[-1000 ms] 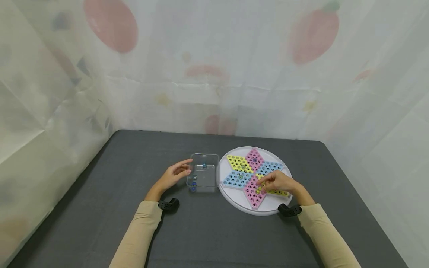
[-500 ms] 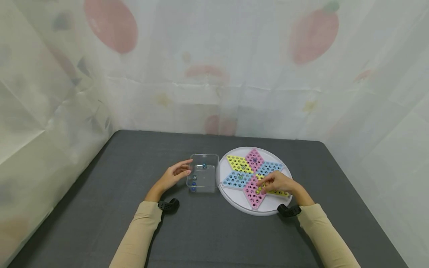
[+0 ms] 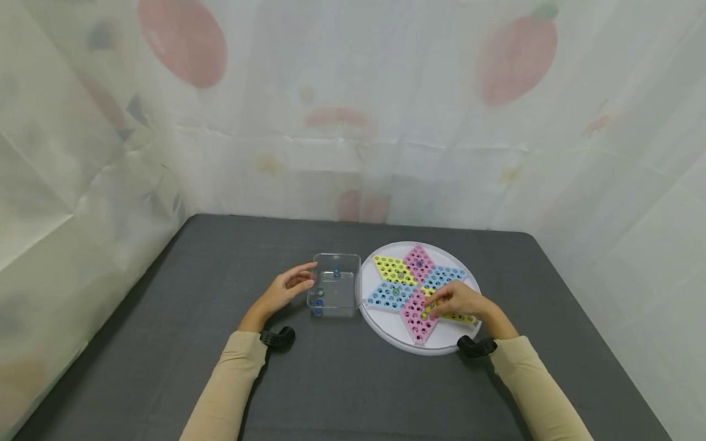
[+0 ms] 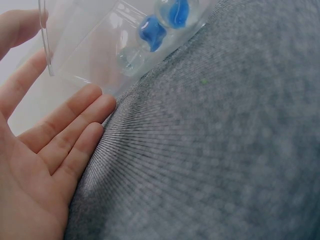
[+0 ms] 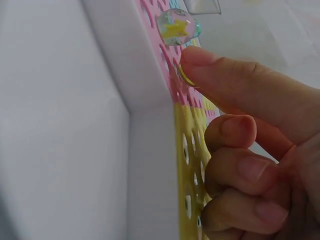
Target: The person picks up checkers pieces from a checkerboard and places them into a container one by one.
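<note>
Sheer white curtains printed with faded fruit close in a dark grey table (image 3: 342, 380). Left hand (image 3: 284, 289) lies loosely spread, fingertips against the side of a clear plastic box (image 3: 334, 285) holding a few blue marbles (image 4: 151, 31). Just right of the box sits a round white board (image 3: 420, 295) with a coloured star. Right hand (image 3: 460, 300) rests on it, forefinger pressing a yellow marble (image 5: 186, 76) into the pink section; another marble (image 5: 177, 27) sits just beside.

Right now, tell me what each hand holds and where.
Right hand: a marble against the star board, fingertip on top; pinch unclear. Left hand touches the clear plastic box side.
</note>
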